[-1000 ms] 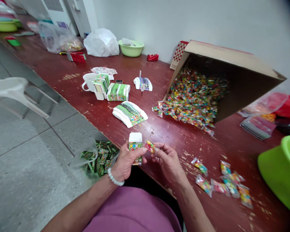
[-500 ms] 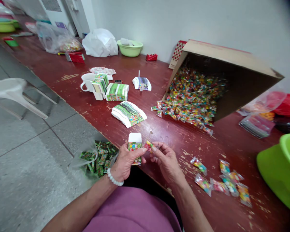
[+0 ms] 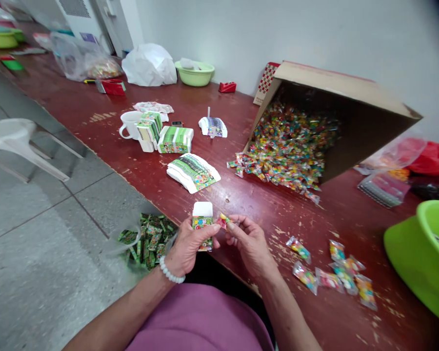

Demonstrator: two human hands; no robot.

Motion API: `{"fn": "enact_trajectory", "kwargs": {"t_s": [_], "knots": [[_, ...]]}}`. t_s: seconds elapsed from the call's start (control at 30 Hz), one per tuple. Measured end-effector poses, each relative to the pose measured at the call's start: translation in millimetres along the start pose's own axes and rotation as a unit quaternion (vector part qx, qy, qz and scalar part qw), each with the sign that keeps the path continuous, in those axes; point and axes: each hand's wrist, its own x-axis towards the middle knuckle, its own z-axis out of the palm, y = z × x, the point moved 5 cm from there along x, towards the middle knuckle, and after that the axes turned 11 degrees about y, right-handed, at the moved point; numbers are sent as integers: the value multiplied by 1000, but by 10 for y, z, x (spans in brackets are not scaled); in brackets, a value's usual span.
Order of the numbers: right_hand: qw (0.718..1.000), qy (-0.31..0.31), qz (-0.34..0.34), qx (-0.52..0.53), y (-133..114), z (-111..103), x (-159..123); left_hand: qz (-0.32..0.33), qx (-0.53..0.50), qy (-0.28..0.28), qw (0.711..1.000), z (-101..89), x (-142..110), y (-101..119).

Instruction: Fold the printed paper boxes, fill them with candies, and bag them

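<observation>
The left hand (image 3: 186,243) was closed around a small green patterned paper box (image 3: 202,222), its thumb lying across the printed front and its fingertips showing at the right edge. The box's white top flap stood up above that grip. The right hand (image 3: 251,243) held a small candy packet in clear wrap (image 3: 223,221) in a closed pinch between thumb and fingers, with the other fingers curled. The packet lay between the two hands, just beside the box and close to the left thumb; whether it touched either could not be told. Beyond the grips was a fanned stack of flat green-and-white cartons (image 3: 194,174), and past it to the right a brown cardboard carton (image 3: 336,83) lay on its side, with a heap of wrapped candies (image 3: 289,146) spilling from its mouth. To the right of the right hand, several loose candy packets (image 3: 305,277) lay on the worn red table (image 3: 146,175). Left of and below the left hand, a clear plastic bag (image 3: 126,239) held many green packages, partly hidden by the hand and forearm. The left palm hid much of the box's lower part, the right fingertips covered part of the packet, and the box's inside was out of sight.
</observation>
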Motion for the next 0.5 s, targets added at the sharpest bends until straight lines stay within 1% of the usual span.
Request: {"fn": "enact_trajectory", "kwargs": {"t_s": [0.07,0.13,0.2,0.27,0.3,0.37,0.4,0.47,0.5], "knots": [[1000,0,-10,-8,-34,-40,20,-6,11,7,1000,-13,6,-11],[999,18,-27,-31,-130,-176,49,-12,32,12,999,-34,13,-19],[994,62,-59,-74,-301,-441,68,-14,50,7,999,-54,19,-19],[978,108,-105,-147,-518,-806,60,-16,56,0,998,-72,25,-18],[968,122,-118,-185,-616,-1005,52,-20,56,0,998,-82,31,-20],[942,127,-130,-282,-775,-1395,55,-31,59,7,998,-98,48,-34],[923,138,-138,-332,-848,-1587,77,-38,64,10,997,-99,58,-45],[875,197,-175,-407,-1013,-1948,183,-48,76,8,996,-84,83,-68],[841,233,-199,-446,-1099,-2098,276,-51,83,4,995,-69,95,-79]]}}
